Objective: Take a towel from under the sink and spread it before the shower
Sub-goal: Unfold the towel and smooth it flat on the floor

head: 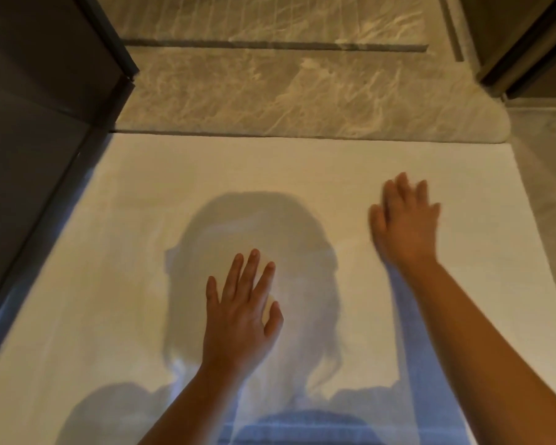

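Marble shower sill (270, 91) | towel (126, 252) edge abuts | left hand (238, 322), right hand (405, 226) flat

Bathroom floor (552, 175): grey marbled stone. White towel (142, 236) spread flat on it, far edge touching the raised marble shower threshold (270, 101). Both palms pressed on the towel.

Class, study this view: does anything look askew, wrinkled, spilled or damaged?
Nothing stands out. The white towel lies flat, its far edge square along the marble threshold, under the left hand and right hand, both open-palmed.
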`<state>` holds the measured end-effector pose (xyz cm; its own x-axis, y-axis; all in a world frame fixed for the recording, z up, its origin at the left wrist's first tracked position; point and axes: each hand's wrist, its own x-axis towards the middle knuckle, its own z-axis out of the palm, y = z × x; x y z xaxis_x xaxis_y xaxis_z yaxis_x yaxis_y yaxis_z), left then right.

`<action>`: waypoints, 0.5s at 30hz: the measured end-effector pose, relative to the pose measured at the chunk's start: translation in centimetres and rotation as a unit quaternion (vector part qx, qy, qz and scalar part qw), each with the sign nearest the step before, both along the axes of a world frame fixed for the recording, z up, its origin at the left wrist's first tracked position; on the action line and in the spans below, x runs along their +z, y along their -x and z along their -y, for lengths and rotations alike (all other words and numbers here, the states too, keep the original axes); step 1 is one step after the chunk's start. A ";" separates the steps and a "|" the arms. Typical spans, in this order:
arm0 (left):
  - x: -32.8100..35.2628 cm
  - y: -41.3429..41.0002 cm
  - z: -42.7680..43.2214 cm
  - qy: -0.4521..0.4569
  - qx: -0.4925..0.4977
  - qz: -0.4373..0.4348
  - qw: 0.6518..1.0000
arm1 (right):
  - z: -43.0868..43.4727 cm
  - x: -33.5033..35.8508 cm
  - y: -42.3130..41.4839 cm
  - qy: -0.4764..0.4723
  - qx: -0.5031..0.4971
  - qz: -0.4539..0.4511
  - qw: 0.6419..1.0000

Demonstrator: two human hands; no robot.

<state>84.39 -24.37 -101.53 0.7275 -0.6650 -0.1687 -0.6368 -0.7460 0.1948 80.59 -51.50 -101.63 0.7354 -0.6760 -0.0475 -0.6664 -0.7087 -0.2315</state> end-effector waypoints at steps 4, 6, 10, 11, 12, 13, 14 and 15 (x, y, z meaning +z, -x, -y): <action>0.2 0.1 0.1 -0.005 0.002 0.007 1.000 | -8.8 -0.6 -0.2 -0.051 0.234 0.024 0.971; 0.1 0.2 0.1 -0.005 0.002 0.012 1.000 | -8.8 -0.8 0.6 -0.048 0.241 0.019 0.969; -0.1 0.3 0.2 0.000 -0.002 0.019 1.000 | -0.1 -1.3 4.7 -0.020 0.060 -0.015 0.998; -0.1 0.2 0.2 -0.001 -0.002 0.019 1.000 | 2.1 -1.1 6.2 -0.017 0.025 -0.029 0.999; 0.0 0.2 0.3 -0.003 -0.001 0.019 1.000 | 3.8 -0.8 7.8 -0.017 0.002 -0.038 0.999; 0.2 0.2 0.4 -0.004 0.001 0.018 1.000 | 5.0 -0.5 9.3 -0.017 -0.015 -0.045 0.999; 0.2 0.3 0.4 -0.003 0.004 0.015 1.000 | 5.6 -0.4 10.4 -0.018 -0.027 -0.050 0.998; 0.4 0.5 0.4 -0.001 0.007 0.013 1.000 | 5.8 -0.3 11.2 -0.020 -0.037 -0.051 0.998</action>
